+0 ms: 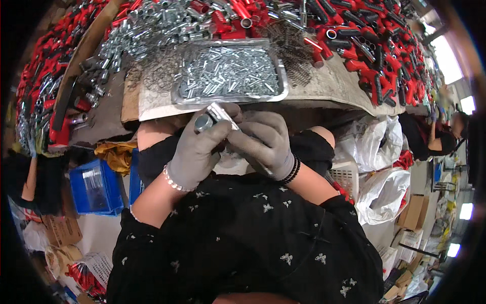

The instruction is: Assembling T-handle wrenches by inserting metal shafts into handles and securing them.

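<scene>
Both my hands wear grey gloves and meet in front of my lap, just below a shiny metal tube-shaped part (218, 114) with a round knob-like end. My left hand (195, 152) is closed round this part, which tilts up out of the fingers. Thumb and fingertips of my right hand (266, 142) are pressed together against the part's right side; whether they also pinch something small is hidden. Just beyond my hands, a clear shallow tray (177, 96) full of small silvery pins rests at the bench's near edge.
Silvery metal sleeves (147, 30) and dark wire springs (291, 45) are heaped behind the tray. Red and black tool handles (377, 66) pile up at the right. A blue crate (96, 187) stands low on the left, white sacks (382, 195) on the right. Other people sit at both sides.
</scene>
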`<action>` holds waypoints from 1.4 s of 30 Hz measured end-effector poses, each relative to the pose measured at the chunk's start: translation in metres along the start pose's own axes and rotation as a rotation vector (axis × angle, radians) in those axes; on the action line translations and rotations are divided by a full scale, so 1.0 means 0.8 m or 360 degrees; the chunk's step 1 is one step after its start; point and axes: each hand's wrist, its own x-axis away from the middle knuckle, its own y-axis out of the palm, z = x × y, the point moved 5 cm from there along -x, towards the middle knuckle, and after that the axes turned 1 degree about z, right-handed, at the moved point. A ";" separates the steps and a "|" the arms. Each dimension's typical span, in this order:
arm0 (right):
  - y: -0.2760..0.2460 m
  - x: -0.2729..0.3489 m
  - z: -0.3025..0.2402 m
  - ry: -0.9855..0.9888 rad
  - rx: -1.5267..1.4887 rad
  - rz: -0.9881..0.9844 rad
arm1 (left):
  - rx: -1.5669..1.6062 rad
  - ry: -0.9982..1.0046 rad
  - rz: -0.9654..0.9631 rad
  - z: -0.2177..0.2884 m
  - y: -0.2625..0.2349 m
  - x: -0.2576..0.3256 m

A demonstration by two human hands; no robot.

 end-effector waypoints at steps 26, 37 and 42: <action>0.014 0.016 -0.033 0.0835 -0.1099 -0.0062 | 0.0510 -0.0454 0.0062 -0.019 0.012 0.041; 0.020 0.037 -0.025 0.1441 -0.1192 0.0100 | 0.0110 -0.0543 -0.0274 -0.035 0.025 0.033; 0.017 0.035 -0.016 0.1591 -0.1256 0.0000 | 0.0080 -0.0332 -0.0266 -0.031 0.035 0.029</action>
